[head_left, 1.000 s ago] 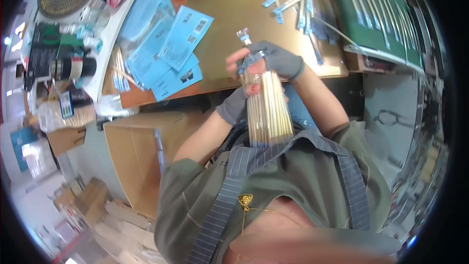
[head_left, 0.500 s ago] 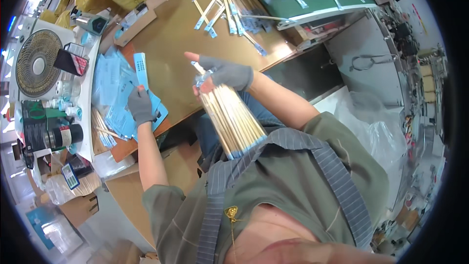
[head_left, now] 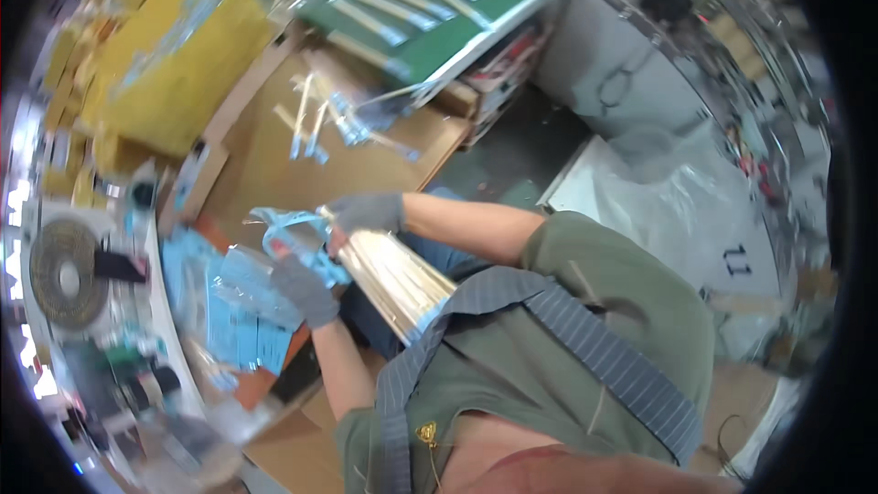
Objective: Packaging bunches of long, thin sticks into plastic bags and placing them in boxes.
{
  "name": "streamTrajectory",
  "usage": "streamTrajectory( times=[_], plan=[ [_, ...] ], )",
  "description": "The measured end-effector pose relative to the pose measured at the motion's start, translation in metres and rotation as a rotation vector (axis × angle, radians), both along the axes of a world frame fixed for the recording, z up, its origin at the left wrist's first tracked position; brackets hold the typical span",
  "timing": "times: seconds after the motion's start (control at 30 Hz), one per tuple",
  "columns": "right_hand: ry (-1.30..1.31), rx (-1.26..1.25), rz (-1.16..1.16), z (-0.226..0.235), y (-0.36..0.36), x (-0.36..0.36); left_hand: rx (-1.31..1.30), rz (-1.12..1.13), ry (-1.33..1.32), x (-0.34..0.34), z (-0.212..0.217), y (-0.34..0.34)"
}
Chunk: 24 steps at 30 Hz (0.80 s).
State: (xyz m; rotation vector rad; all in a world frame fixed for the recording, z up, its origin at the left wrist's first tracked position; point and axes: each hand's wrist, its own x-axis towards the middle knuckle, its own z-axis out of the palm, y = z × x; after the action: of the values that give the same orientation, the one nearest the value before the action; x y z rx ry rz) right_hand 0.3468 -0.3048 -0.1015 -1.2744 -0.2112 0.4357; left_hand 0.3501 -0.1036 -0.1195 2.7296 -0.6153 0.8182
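My right hand [head_left: 370,213], in a grey fingerless glove, is closed around the upper end of a thick bundle of wrapped wooden sticks [head_left: 395,276]. The bundle slants down toward my apron, and its lower ends carry blue wrapping. A light-blue plastic bag [head_left: 306,223], partly see-through, is pinched in my gloved left hand [head_left: 307,289] beside the top of the bundle. Blur hides whether the bag goes around the stick ends or only touches them. Below and left of my left hand lies a pile of flat blue bags [head_left: 219,316].
Loose wrapped sticks [head_left: 315,123] lie on the brown tabletop [head_left: 251,169]. Beyond is a green conveyor belt [head_left: 412,5] with sticks in rows. A fan [head_left: 66,274] and bottles stand at the left. Large yellow sacks [head_left: 174,55] sit behind; clear plastic film [head_left: 654,187] hangs right.
My left hand has left the pile and moved right to the bundle, bringing a blue bag. My right hand still grips the sticks. The whole view has swung and is blurred.
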Motion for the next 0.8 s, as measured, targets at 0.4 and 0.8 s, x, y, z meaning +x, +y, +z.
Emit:
streamTrajectory(
  times=[0.4, 0.8],
  plan=[
    [0.169, 0.073, 0.057, 0.008, -0.007, -0.003, -0.544, -0.133, 0.519, 0.056, 0.007, -0.012],
    [0.231, 0.252, -0.215, 0.028, 0.022, -0.06, -0.65, -0.26, 0.373, -0.057, 0.019, -0.021]
  ],
)
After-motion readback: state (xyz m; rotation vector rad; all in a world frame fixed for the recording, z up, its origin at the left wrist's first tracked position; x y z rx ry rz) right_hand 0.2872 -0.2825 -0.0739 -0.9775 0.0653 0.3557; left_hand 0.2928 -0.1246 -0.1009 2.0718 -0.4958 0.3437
